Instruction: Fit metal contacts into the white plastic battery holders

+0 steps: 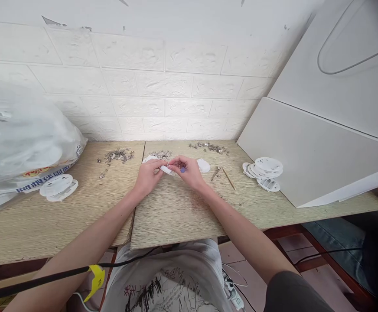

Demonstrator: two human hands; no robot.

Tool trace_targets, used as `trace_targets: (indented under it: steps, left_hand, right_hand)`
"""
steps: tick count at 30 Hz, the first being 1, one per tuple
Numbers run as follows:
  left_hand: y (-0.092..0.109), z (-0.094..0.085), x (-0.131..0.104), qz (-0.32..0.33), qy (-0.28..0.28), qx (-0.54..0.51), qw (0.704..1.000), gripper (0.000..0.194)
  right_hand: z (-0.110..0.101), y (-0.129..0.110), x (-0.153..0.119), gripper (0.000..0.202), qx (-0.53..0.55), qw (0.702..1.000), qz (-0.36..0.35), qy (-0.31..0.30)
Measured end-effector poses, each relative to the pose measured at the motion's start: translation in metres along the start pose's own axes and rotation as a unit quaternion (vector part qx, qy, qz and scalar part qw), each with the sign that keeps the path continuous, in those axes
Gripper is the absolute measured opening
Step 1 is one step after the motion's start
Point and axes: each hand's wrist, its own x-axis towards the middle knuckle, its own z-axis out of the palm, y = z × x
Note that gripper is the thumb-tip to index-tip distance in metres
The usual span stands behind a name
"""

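Observation:
My left hand (147, 177) is closed on the edge of a white round plastic part (167, 170), which is tilted above the table. At its right side my right hand (189, 170) pinches close against the part. A small tool with a blue end (183, 170) pokes out of the right hand; the rest of it is hidden by the fingers. Behind the left hand another white piece (150, 159) partly shows. One more white disc (203, 165) lies just right of the right hand. Small metal pieces (161, 154) form a pile behind the hands.
Metal bits lie in piles at left (120, 155) and right (210, 147). Tweezers (215, 173) and a thin stick (229, 179) rest on the table. White discs are stacked right (268, 166) and left (57, 186), beside a plastic bag (23, 143). A grey panel (312, 151) stands right.

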Motion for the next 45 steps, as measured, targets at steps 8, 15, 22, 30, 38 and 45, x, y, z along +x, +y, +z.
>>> trace_targets:
  steps: [8,15,22,30,38,45]
  left_hand:
    - [-0.001,0.001,-0.001,-0.020,-0.010,-0.010,1.000,0.024]
    - [0.000,0.001,-0.001,-0.016,-0.013,-0.002,1.000,0.023]
    - [-0.002,0.002,0.001,0.010,-0.007,0.003,1.000,0.024]
    - [-0.004,0.006,0.000,-0.002,0.010,-0.001,1.000,0.021]
    - [0.006,0.003,0.001,-0.091,0.023,-0.080,0.992,0.035]
    - [0.013,0.004,0.002,-0.195,-0.020,-0.214,0.957,0.034]
  right_hand:
    - [0.000,0.004,0.000,0.010,-0.033,0.999,-0.026,-0.013]
    - [-0.001,0.003,-0.001,0.012,-0.055,0.998,-0.034,-0.026]
    - [-0.005,0.000,0.003,0.014,-0.063,0.997,0.014,-0.050]
    - [-0.005,0.006,0.004,0.016,-0.060,0.995,0.045,-0.060]
    - [-0.012,0.010,0.010,0.026,0.078,0.996,0.051,0.008]
    - [-0.011,0.010,0.008,0.016,-0.004,1.000,0.003,0.013]
